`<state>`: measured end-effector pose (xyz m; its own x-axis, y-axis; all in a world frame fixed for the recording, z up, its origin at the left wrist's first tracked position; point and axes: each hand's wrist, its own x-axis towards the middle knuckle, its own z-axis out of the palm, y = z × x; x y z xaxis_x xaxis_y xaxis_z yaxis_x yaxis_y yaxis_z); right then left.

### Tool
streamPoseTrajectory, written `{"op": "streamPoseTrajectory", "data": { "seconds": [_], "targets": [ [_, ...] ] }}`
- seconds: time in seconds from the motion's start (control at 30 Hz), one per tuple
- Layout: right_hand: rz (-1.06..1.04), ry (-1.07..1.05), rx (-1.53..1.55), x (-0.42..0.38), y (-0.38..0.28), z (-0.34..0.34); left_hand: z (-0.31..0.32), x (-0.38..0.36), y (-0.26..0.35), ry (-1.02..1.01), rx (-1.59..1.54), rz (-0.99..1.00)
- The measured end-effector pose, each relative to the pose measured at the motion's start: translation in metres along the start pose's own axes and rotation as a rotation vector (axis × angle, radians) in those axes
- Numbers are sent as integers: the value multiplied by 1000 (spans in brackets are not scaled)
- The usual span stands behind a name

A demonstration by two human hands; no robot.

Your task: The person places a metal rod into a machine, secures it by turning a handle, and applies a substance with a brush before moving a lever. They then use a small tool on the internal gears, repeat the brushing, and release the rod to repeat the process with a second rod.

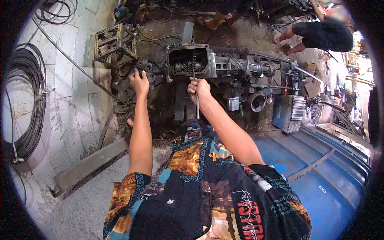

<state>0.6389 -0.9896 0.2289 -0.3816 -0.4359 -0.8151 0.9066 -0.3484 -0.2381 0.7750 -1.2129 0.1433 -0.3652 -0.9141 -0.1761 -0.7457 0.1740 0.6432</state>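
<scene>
An open metal gearbox housing (211, 64) lies ahead of me, with toothed gears (187, 67) showing inside. My right hand (199, 88) is wrapped round a thin metal bar (197, 108) at the housing's near edge; the bar's upper end reaches in over the gears, and its lower end points toward my body. My left hand (140, 83) is beside dark metal parts (149, 69) left of the housing, fingers bent, and whatever they hold is too small or hidden to name.
A perforated metal stand (116, 43) is at the upper left, near coiled cable (30, 100) on the wall. A person (326, 34) is at the upper right. Blue metal panels (320, 172) and a finned blue box (288, 114) lie right. A long beam (90, 166) crosses the lower left.
</scene>
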Motion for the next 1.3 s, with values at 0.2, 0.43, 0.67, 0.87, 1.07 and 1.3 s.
{"op": "streamPoseTrajectory", "data": {
  "seconds": [0.2,0.43,0.67,0.87,1.07,1.3],
  "targets": [
    [44,-4,-13,1,-3,-4,-25,25,37,-208,181,-113],
    [-14,40,17,-1,5,6,7,34,10,-146,278,-164],
    [-44,20,68,4,7,14,9,43,16,-140,276,-116],
    [-37,-34,95,16,4,11,-8,42,35,-333,169,-246],
    [-23,21,19,6,6,4,-11,13,7,-288,-260,-204],
    [-10,65,48,-9,7,12,-5,31,25,-224,64,-257]
  ]
}}
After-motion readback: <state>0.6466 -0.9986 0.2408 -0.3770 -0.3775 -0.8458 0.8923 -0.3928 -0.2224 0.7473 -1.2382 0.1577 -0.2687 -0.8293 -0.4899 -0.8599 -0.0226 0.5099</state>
